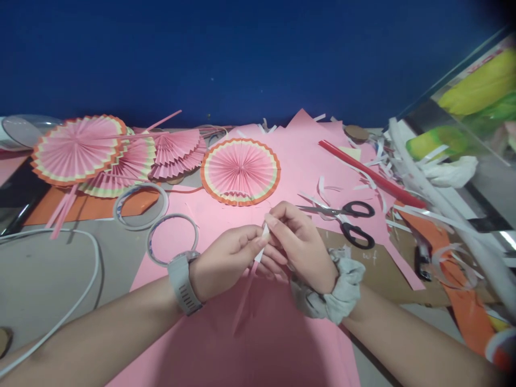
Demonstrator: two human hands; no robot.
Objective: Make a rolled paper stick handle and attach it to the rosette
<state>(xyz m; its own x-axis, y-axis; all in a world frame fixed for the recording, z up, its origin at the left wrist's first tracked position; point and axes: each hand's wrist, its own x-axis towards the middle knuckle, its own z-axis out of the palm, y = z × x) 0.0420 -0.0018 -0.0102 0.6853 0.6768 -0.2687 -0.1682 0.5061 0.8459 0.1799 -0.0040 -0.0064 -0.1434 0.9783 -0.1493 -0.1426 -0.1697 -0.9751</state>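
Observation:
A thin pink paper strip (243, 301) hangs down from my left hand (231, 252), whose thumb and fingers are closed on its upper end. On that end sits a narrow white piece (259, 255), perhaps tape or its backing. My right hand (300, 244) is closed in a pinch at the white piece's top tip, its fingertips close to those of my left. Just beyond both hands lies a round pleated paper fan (241, 172), pink with yellow and orange rims. Scissors (336, 212) with black handles lie spread to the right of it.
Two tape rolls (150, 250) and several more paper fans (78, 150) lie at left, near a white cable (97, 252). Large pink paper (306, 145) covers the middle. At right are a red rod (366, 174), an orange paper strip (429, 236) and white scraps. A blue wall (242, 59) stands behind.

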